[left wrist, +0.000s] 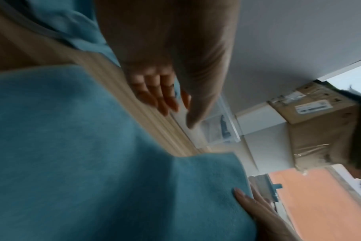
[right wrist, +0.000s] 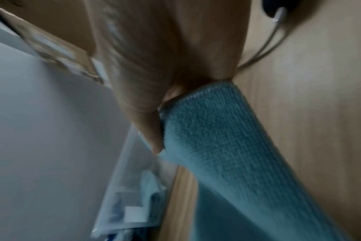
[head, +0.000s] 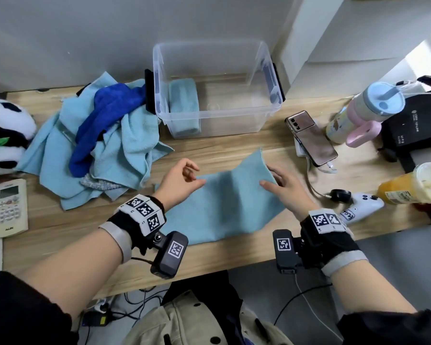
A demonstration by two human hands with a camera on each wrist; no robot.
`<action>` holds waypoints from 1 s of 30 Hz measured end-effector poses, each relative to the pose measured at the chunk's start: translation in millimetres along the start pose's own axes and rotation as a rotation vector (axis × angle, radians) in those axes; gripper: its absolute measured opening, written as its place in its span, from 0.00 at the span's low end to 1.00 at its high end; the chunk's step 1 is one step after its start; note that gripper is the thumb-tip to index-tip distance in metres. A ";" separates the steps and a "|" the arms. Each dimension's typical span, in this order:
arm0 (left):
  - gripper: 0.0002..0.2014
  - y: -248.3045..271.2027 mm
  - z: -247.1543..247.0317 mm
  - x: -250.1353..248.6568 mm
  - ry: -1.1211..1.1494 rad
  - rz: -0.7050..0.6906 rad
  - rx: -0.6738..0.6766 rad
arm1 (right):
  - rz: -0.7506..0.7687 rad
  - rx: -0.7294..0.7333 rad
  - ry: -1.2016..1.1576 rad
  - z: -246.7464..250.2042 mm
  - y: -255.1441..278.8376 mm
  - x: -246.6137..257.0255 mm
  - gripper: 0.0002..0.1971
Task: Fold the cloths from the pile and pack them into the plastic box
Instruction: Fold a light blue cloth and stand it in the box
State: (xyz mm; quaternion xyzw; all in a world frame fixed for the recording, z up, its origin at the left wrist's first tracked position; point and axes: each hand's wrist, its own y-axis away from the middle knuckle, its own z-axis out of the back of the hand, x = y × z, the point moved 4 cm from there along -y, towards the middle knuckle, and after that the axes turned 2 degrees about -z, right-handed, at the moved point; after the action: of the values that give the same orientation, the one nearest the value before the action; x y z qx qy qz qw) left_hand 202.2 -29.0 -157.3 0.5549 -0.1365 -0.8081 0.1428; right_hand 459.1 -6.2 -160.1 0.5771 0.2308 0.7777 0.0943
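Lay lower-left to upper-right across frame centre, teal cloth (head: 224,202), far corner pinched by right hand (head: 284,188); left hand (head: 179,183) loosely curled, empty, beside its left edge.

A light teal terry cloth (head: 224,205) is spread on the wooden desk, its far right corner raised. A heap of pale and dark blue cloths (head: 97,143) is piled left of the clear plastic box (head: 217,88), in which one folded pale blue cloth (head: 184,105) is stood against the left wall.

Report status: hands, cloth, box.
Left hand open above teal cloth. Right hand pinches its right edge. One folded cloth in plastic box; pile waits left. Nothing in the way.
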 end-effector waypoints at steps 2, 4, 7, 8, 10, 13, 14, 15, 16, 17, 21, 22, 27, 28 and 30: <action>0.26 -2.2 -11.4 -30.5 0.046 -0.082 0.145 | 0.059 0.148 0.008 -6.9 10.0 26.9 0.19; 0.38 -5.5 -17.1 -57.2 0.030 -0.138 0.266 | 0.116 0.276 0.036 -11.0 21.3 54.5 0.19; 0.31 -7.1 -16.1 -86.8 0.071 -0.186 0.397 | 0.172 0.396 0.091 -8.6 35.9 86.8 0.18; 0.24 -6.6 -14.5 -92.4 0.093 -0.193 0.420 | 0.178 0.415 0.093 -6.7 38.4 94.0 0.18; 0.13 -5.1 -9.2 -99.9 0.135 -0.210 0.405 | 0.202 0.436 0.100 -0.8 41.2 104.5 0.19; 0.06 -3.0 0.2 -106.9 0.188 -0.232 0.346 | 0.173 0.482 0.173 11.3 40.5 108.8 0.19; 0.04 -2.7 4.1 -108.8 0.201 -0.240 0.324 | 0.142 0.509 0.236 16.2 39.5 107.4 0.18; 0.02 -1.9 8.5 -111.1 0.210 -0.246 0.300 | 0.117 0.522 0.329 21.0 38.5 106.4 0.16; 0.03 -2.0 13.5 -113.0 0.218 -0.250 0.268 | 0.102 0.508 0.434 25.9 37.4 105.7 0.13; 0.04 -2.4 19.2 -114.9 0.222 -0.257 0.229 | 0.096 0.445 0.519 31.3 35.1 106.9 0.10; 0.05 -6.3 41.5 -122.9 0.201 -0.271 0.084 | 0.193 0.063 0.291 45.9 23.9 124.3 0.05; 0.06 -6.6 45.9 -126.9 0.208 -0.271 0.073 | 0.228 0.006 0.175 45.5 22.3 130.8 0.06; 0.10 -4.7 68.9 -160.2 0.261 -0.363 0.047 | 0.372 -0.100 -0.229 34.7 22.6 174.1 0.03; 0.12 -4.5 73.3 -167.3 0.280 -0.386 0.041 | 0.393 -0.093 -0.301 33.7 24.0 184.4 0.04; 0.13 -2.1 81.6 -177.8 0.344 -0.406 0.044 | 0.441 -0.083 -0.376 34.9 27.4 199.9 0.14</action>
State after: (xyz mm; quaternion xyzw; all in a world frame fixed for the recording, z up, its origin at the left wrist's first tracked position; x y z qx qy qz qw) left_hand 186.7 46.0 22.8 0.7029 -0.0139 -0.7110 -0.0132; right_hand 432.0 61.1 31.4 0.7429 0.0461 0.6676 -0.0123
